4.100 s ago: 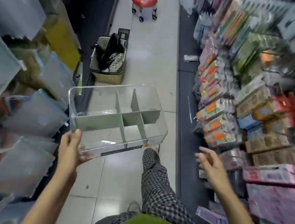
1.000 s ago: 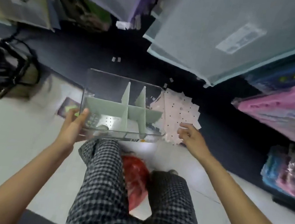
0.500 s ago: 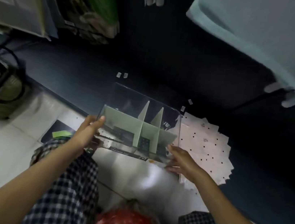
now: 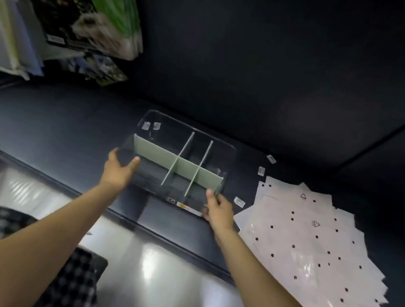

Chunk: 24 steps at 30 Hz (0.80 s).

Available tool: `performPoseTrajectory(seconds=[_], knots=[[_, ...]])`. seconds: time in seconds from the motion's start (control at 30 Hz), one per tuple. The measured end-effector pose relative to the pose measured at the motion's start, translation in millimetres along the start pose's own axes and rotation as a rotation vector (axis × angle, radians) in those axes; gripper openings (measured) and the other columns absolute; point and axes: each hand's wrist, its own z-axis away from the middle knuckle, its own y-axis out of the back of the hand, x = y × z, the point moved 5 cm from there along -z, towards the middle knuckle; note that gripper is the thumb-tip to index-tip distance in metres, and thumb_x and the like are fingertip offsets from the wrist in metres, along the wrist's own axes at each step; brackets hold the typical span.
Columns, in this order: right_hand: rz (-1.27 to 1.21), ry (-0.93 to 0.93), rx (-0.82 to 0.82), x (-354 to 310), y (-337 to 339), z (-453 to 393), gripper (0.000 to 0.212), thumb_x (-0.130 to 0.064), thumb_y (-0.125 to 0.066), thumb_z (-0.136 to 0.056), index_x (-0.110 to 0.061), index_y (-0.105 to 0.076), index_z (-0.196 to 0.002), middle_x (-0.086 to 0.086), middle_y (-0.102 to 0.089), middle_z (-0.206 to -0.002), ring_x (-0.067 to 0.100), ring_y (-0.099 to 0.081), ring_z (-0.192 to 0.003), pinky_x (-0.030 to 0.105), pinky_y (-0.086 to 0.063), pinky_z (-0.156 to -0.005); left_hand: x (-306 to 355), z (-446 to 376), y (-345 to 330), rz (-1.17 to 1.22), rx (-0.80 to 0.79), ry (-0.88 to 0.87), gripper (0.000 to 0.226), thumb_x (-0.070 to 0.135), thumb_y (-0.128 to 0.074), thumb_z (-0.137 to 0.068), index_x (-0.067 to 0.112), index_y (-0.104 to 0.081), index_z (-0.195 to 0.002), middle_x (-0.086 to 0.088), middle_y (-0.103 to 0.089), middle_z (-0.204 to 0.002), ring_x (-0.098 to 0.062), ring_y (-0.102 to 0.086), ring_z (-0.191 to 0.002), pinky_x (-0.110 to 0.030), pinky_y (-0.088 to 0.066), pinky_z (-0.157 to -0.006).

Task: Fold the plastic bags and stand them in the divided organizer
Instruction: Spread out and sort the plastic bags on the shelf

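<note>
On the far left, hanging packets [image 4: 94, 5] of shop goods fill the upper corner and play no part here. The left hand [image 4: 118, 170] holds the left near edge of the clear organizer [image 4: 148, 122], thumb over the wall and fingers spread along its side. The organizer sits on a low dark shelf [image 4: 51, 127] (or is just touching down; contact is hard to judge through clear plastic), and its green dividers [image 4: 156, 152] mark out six compartments, all empty. The right hand [image 4: 218, 209] pinches the near right corner. Just right of it, apart from the box, a fanned stack of pale dotted plastic bags [image 4: 313, 247] lies flat and unfolded, with small scraps of tape [image 4: 239, 201] scattered nearby.

By my reading, only placing the box is done; every bag has yet to be folded and stood up.
</note>
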Motion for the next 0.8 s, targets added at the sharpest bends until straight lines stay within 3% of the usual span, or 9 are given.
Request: performPoseTrajectory(seconds=[0.17, 0.27, 0.37, 0.4, 0.47, 0.57, 0.67, 0.8], knots=[[0.094, 0.004, 0.007, 1.7, -9.3, -9.9, 0.059, -0.050, -0.049, -0.092, -0.017, -0.043, -0.140, 0.010, -0.052, -0.137, 0.031, -0.050, -0.124, 0.041, -0.040, -0.105, -20.6, -13.3, -15.7, 0.172, -0.043, 0.123, 0.067, 0.036, -0.057, -0.092, 0.018, -0.022, -0.146, -0.017, -0.039, -0.145, -0.036, -0.041, -0.131, -0.049, -0.032, -0.110], [0.083, -0.016, -0.116, 0.2, -4.6, -8.1, 0.059, -0.042, -0.051, -0.094, -0.014, -0.036, -0.144, 0.011, -0.045, -0.143, 0.027, -0.045, -0.130, 0.040, -0.036, -0.109, -21.5, -8.7, -20.6, 0.114, -0.024, 0.129, 0.068, 0.037, -0.057, -0.092, 0.018, -0.022, -0.147, -0.018, -0.038, -0.145, -0.039, -0.040, -0.130, -0.051, -0.033, -0.109], [-0.023, -0.013, -0.218, -1.3, 12.6, 3.0, 0.058, -0.037, -0.051, -0.095, -0.016, -0.032, -0.145, 0.010, -0.045, -0.143, 0.024, -0.046, -0.128, 0.039, -0.037, -0.109, -14.0, 3.1, -26.6, -0.098, 0.049, 0.133, 0.066, 0.033, -0.058, -0.092, 0.010, -0.026, -0.145, -0.022, -0.030, -0.147, -0.042, -0.036, -0.130, -0.048, -0.032, -0.109], [0.108, 0.065, -0.192, -0.1, 24.9, 8.0, 0.056, -0.037, -0.051, -0.095, -0.017, -0.034, -0.145, 0.010, -0.045, -0.142, 0.025, -0.045, -0.128, 0.037, -0.036, -0.109, -9.0, 11.9, -29.6, -0.219, 0.104, 0.106, 0.062, 0.030, -0.057, -0.092, 0.005, -0.031, -0.142, -0.026, -0.029, -0.146, -0.046, -0.035, -0.128, -0.048, -0.032, -0.108], [0.629, 0.301, -0.074, 8.8, 53.8, 19.8, 0.053, -0.040, -0.049, -0.095, -0.023, -0.036, -0.143, 0.009, -0.041, -0.144, 0.029, -0.035, -0.133, 0.037, -0.032, -0.109, 6.3, 35.5, -44.9, -0.423, 0.176, -0.077, 0.048, 0.021, -0.055, -0.093, -0.002, -0.040, -0.131, -0.029, -0.032, -0.140, -0.050, -0.036, -0.123, -0.051, -0.031, -0.102], [1.241, 0.530, -0.092, 43.8, 80.4, 39.5, 0.055, -0.042, -0.046, -0.093, -0.037, -0.027, -0.145, 0.001, -0.017, -0.156, 0.030, -0.005, -0.144, 0.054, -0.006, -0.115, 23.7, 77.9, -94.6, -0.594, 0.008, -0.494, 0.037, 0.014, -0.056, -0.091, 0.000, -0.050, -0.125, -0.025, -0.044, -0.131, -0.046, -0.039, -0.118, -0.049, -0.032, -0.099], [1.410, 0.494, -0.106, 78.3, 109.2, 45.1, 0.058, -0.038, -0.039, -0.092, -0.047, -0.015, -0.144, -0.003, 0.004, -0.159, 0.032, 0.016, -0.144, 0.068, 0.013, -0.105, 15.7, 109.6, -138.3, -0.786, -0.184, -0.678, 0.042, 0.023, -0.057, -0.091, 0.014, -0.050, -0.131, -0.011, -0.045, -0.139, -0.035, -0.035, -0.129, -0.046, -0.030, -0.105], [1.446, 0.376, -0.070, 98.7, 161.9, 39.0, 0.063, -0.031, -0.035, -0.092, -0.051, -0.006, -0.144, -0.003, 0.010, -0.159, 0.034, 0.019, -0.143, 0.072, 0.010, -0.102, -12.3, 122.5, -162.6, -0.969, -0.302, -0.660, 0.050, 0.035, -0.049, -0.094, 0.027, -0.035, -0.142, 0.004, -0.029, -0.152, -0.026, -0.019, -0.141, -0.044, -0.021, -0.113]])
